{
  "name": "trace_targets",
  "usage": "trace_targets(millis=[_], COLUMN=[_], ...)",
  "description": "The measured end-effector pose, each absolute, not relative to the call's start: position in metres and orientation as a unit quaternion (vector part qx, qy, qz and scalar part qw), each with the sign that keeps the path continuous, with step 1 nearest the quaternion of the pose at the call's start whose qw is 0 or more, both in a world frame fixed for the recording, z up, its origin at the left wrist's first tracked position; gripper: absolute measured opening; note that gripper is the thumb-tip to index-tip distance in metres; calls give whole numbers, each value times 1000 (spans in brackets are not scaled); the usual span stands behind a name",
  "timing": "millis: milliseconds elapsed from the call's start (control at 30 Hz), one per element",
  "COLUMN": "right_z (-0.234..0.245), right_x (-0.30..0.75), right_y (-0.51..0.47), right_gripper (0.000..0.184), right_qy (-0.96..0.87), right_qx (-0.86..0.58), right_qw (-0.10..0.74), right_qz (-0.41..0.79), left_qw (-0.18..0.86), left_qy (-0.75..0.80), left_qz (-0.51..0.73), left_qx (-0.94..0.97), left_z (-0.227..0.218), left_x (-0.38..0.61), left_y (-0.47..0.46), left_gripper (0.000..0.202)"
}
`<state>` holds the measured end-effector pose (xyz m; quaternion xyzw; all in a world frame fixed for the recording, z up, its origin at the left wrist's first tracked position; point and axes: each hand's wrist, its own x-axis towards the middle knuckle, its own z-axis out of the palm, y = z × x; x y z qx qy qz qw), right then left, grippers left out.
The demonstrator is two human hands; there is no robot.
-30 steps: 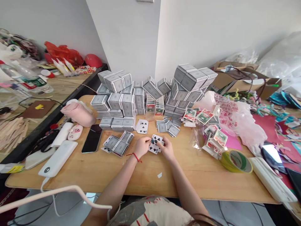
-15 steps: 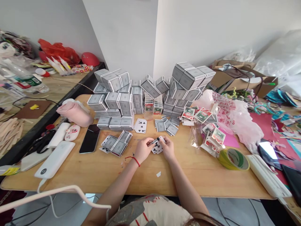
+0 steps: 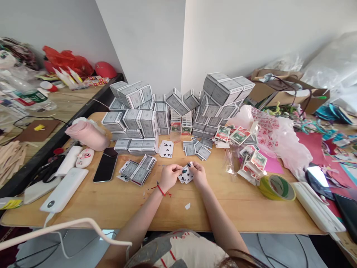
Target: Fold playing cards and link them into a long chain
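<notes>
Low over the middle of the table, playing cards (image 3: 186,177) show black club pips between my two hands. My left hand (image 3: 170,176), with a red string bracelet at the wrist, pinches the cards' left edge. Fingers of my right hand (image 3: 198,173) close on their upper right corner. Beyond them lies a face-up card pile (image 3: 166,149) of clubs, and to its right several grey-backed cards (image 3: 196,148) are spread loosely. Left of my hands, joined grey card blocks (image 3: 139,170) rest on the table. Stacked grey card blocks (image 3: 142,121) stand behind.
A black phone (image 3: 105,165) and a white power bank (image 3: 64,190) lie on the left. To the right are opened card boxes (image 3: 253,163), a yellow tape roll (image 3: 277,187) and a crumpled plastic bag (image 3: 290,141). A small paper scrap (image 3: 187,206) lies near the front.
My left fingers have shifted slightly along the cards' edge, and more of the card face shows. My right hand keeps its hold. The whole view has moved slightly.
</notes>
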<state>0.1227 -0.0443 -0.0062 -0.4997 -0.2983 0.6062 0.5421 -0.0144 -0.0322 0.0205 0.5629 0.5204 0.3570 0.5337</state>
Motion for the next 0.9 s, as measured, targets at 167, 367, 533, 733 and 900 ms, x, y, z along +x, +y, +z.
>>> trace_targets(millis=[167, 367, 533, 733, 900], right_z=[-2, 2, 4, 9, 10], right_x=[128, 128, 128, 129, 126], right_y=[-42, -41, -40, -34, -32], right_gripper=[28, 27, 24, 22, 22], right_qy=[-328, -445, -451, -485, -533], right_qx=[-493, -501, -478, -458, -446], right_qw=[524, 493, 474, 404, 378], right_qz=[612, 555, 586, 626, 612], left_qw=[562, 536, 580, 590, 584], left_qy=[521, 513, 536, 515, 481], left_qz=[351, 311, 372, 374, 353], left_qx=[539, 594, 488, 497, 550], left_z=[14, 19, 17, 13, 17], left_x=[-16, -31, -33, -29, -26], left_y=[-27, -14, -9, -7, -2], left_gripper=[16, 16, 26, 26, 26])
